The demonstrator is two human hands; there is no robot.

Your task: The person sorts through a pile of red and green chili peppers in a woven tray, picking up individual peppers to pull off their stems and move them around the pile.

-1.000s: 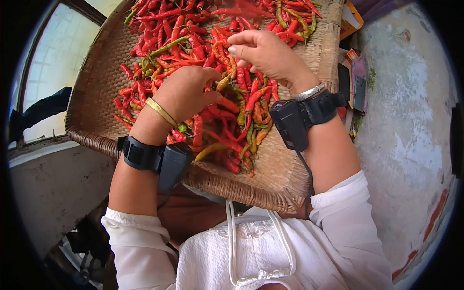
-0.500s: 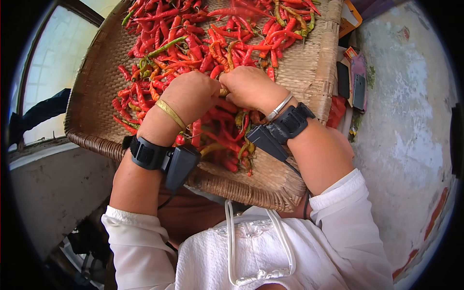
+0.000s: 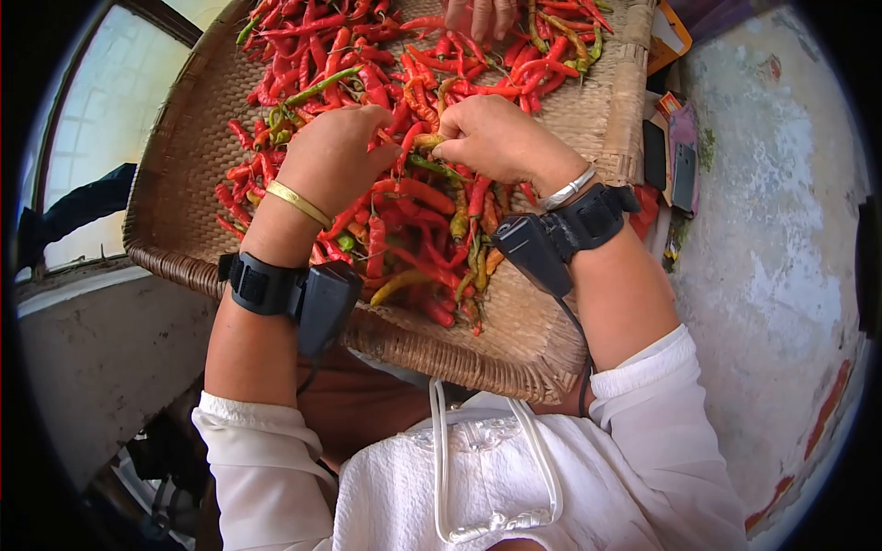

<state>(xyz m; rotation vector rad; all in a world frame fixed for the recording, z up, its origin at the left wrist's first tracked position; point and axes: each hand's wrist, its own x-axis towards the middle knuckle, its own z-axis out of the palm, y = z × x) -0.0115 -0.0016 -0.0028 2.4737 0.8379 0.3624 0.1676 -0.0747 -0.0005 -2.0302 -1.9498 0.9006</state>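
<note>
Red chili peppers [image 3: 409,234], with some green and yellowish ones among them, lie heaped in a woven basket tray [image 3: 551,331]. Over the middle of the heap, my right hand [image 3: 501,138] pinches a yellowish-orange chili pepper [image 3: 427,140] at its fingertips. My left hand [image 3: 331,156] is closed just to the left, and a bit of red chili shows between its thumb and fingers. Its fingertips are partly hidden by the back of the hand. A small gap separates the two hands.
Another person's hand [image 3: 480,16] reaches into the peppers at the tray's far side. Phones [image 3: 683,174] and small packets lie beyond the right rim, near a worn wall [image 3: 772,184]. A window [image 3: 96,119] is at the left. Black devices are strapped to both my wrists.
My hands have drawn apart, left hand leftward and right hand rightward, uncovering more peppers between them. The other person's hand now shows clearly at the top, where there was a reddish blur.
</note>
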